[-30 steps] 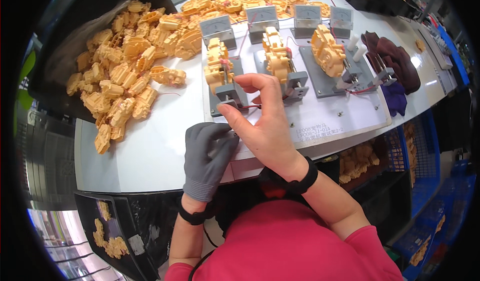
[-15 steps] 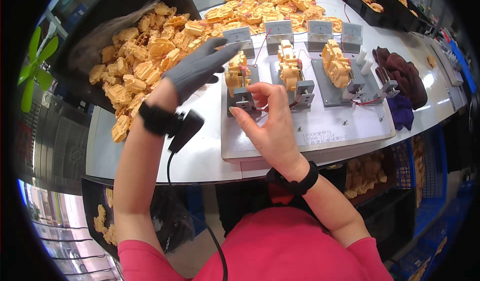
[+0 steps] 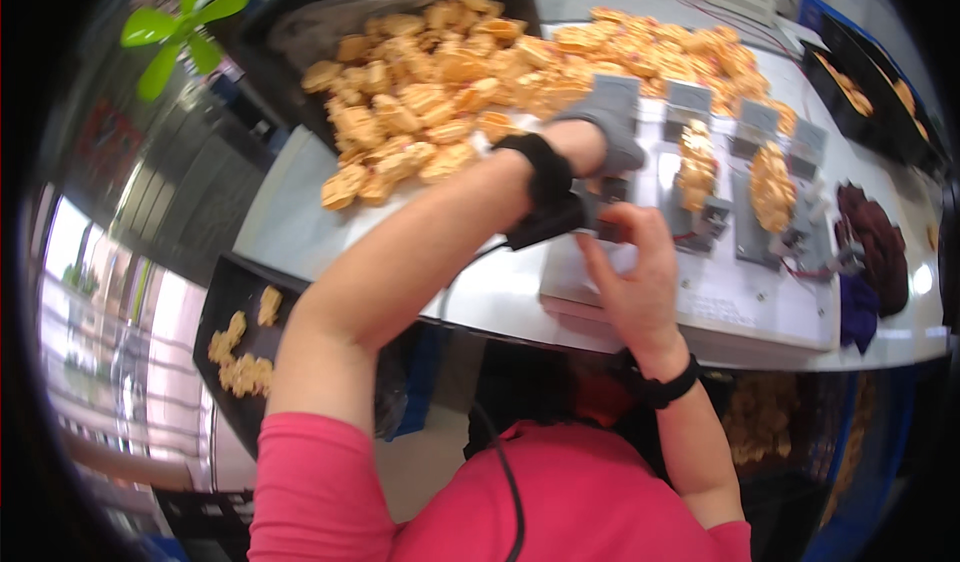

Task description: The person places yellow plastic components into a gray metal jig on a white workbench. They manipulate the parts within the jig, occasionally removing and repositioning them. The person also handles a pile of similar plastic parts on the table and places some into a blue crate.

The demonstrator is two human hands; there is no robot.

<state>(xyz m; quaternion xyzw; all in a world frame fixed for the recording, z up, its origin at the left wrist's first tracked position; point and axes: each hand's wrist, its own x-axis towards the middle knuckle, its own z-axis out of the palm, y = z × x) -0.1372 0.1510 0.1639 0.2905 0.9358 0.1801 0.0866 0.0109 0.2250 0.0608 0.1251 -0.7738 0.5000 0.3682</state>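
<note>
My left hand [image 3: 608, 130], in a grey glove, is over the leftmost test fixture. It is blurred, its fingers are mostly hidden, and it covers whatever yellow part sits there. Just nearer to me, my right hand [image 3: 640, 272] is bare, with thumb and fingers curled around the grey clamp block [image 3: 604, 224] at that fixture's front. To the right, two more fixtures each hold an upright yellow plastic casing, the middle casing [image 3: 697, 167] and the right casing [image 3: 771, 188]. All stand on a white base board [image 3: 720, 307].
A heap of yellow casings [image 3: 430, 92] spills from a black bin [image 3: 290, 22] across the table's back. Panel meters [image 3: 690, 100] stand behind the fixtures. Dark cloths [image 3: 872, 227] lie at right, near black trays [image 3: 850, 87]. A green fan [image 3: 182, 30] is far left.
The view has swung left, so the table appears farther right. My left hand has come down over the leftmost fixture and hides its casing. My right hand stays at the clamp.
</note>
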